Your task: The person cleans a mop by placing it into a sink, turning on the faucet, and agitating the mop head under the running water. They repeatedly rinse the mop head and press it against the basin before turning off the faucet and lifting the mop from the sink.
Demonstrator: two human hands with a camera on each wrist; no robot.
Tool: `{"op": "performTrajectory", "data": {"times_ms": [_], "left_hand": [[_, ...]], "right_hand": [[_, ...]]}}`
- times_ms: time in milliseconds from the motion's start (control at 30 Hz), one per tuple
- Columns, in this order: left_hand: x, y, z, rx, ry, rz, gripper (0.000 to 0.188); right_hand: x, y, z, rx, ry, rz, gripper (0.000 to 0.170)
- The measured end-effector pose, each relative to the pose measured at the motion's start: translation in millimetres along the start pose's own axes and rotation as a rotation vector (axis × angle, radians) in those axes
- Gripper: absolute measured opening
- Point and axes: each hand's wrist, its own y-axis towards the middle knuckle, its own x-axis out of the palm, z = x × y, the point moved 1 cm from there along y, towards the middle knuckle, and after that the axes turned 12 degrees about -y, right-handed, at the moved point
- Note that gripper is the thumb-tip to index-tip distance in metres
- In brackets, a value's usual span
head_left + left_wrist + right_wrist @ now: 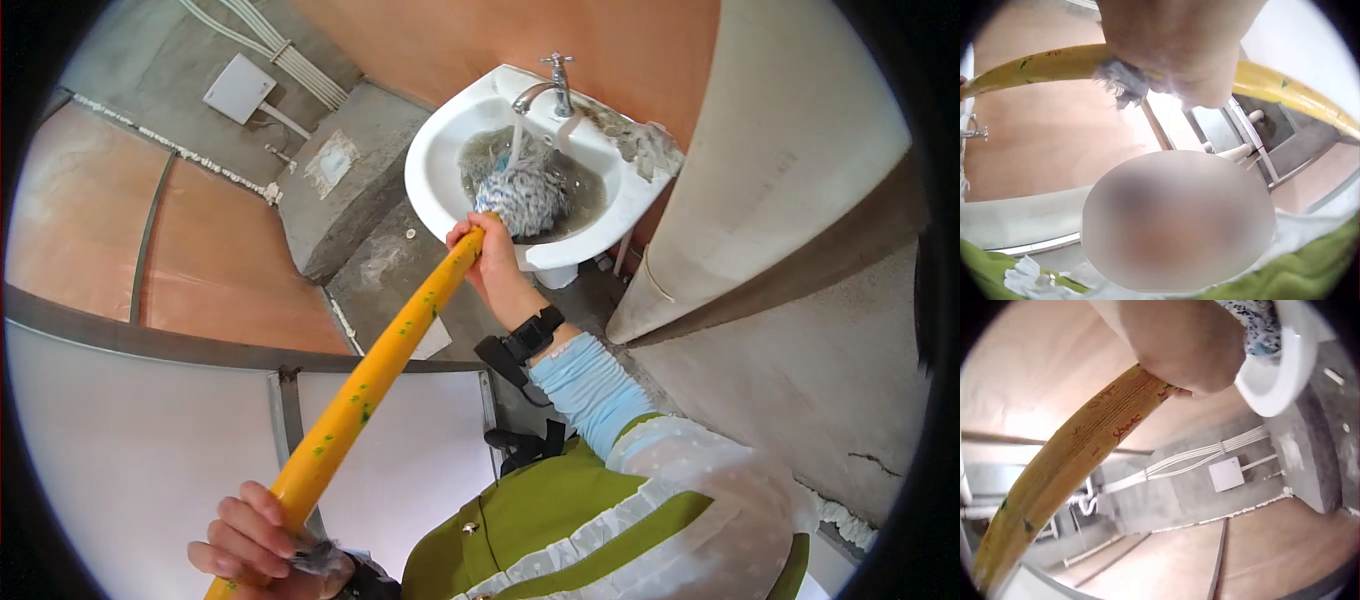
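A mop with a yellow handle (365,385) runs from the bottom left up to the sink in the head view. Its shaggy grey-white mop head (522,198) lies in murky water in the white sink (432,190), beside a stream from the tap (560,88). Low on the handle, just above the mop head, my right hand (493,262) grips the pole. My left hand (262,540) curls round the handle far from the sink. Beside that hand, a scrap of grey fuzzy material (1124,80) clings to the pole.
A large pale pipe (770,150) stands right of the sink. Left of it is a concrete ledge (345,170). A white box (240,88) and thin pipes (290,62) run along the grey wall. Pale panels (160,420) border the lower left.
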Motion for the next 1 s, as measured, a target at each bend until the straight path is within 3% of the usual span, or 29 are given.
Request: {"op": "performTrajectory", "data": {"times_ms": [67,133,200,267,300,333,400,467,533,600,633,733,800,900,933,1000], "left_hand": [[-12.6,-2.6,12.8,-0.008,-0.019,0.086,0.030],[-16.9,-6.1,25.9,0.092,-0.118,0.430,0.035],[-15.3,-3.3,29.9,0.099,-0.186,0.443,0.038],[-10.7,1.4,28.8,0.230,0.046,0.357,0.036],[-12.9,5.2,26.4,0.280,0.075,0.225,0.037],[-12.4,6.8,23.1,0.284,0.071,0.231,0.037],[-8.3,11.1,17.7,0.428,0.030,0.132,0.039],[-13.4,16.7,19.6,0.350,-0.035,0.041,0.040],[-26.1,27.2,23.9,-0.050,-0.340,-0.442,0.035],[-29.0,21.9,25.9,-0.063,-0.282,-0.399,0.034],[-25.1,18.3,25.1,-0.053,-0.241,-0.323,0.033],[-23.0,2.3,31.0,-0.052,-0.172,-0.152,0.030],[-29.3,-5.1,33.5,-0.042,0.030,0.220,0.018],[-45.8,-6.0,49.4,0.010,0.018,0.559,0.017],[-44.3,-2.9,53.3,0.049,0.093,0.675,0.018],[-40.1,0.4,53.5,0.063,0.144,0.680,0.020]], "right_hand": [[29.2,-1.2,4.3,-0.028,-0.276,0.001,0.012],[50.2,3.3,20.1,-0.015,-0.390,0.024,0.016],[59.2,-6.1,31.7,0.052,-0.590,0.109,0.021],[30.8,-13.4,46.2,0.118,-0.673,0.124,0.025],[29.1,-20.5,46.3,0.191,-0.758,0.140,0.029],[29.5,-21.8,40.8,0.188,-0.765,0.138,0.029],[24.7,-32.7,29.0,0.168,-0.608,0.208,0.023],[20.8,-39.2,19.6,0.149,-0.566,0.173,0.025],[16.7,-46.7,14.9,0.062,-0.366,0.127,0.024],[3.2,-45.6,8.9,0.053,-0.247,0.066,0.022],[-3.1,-43.5,6.6,0.044,-0.135,0.009,0.019],[4.7,-24.2,1.5,0.051,-0.175,-0.119,0.016],[28.9,-15.2,11.9,-0.007,-0.195,-0.117,0.009],[41.1,-15.8,29.8,0.004,-0.453,-0.069,0.010],[43.4,-20.5,36.0,0.110,-0.586,-0.021,0.012],[40.2,-30.8,43.6,0.219,-0.717,0.018,0.014]]}}
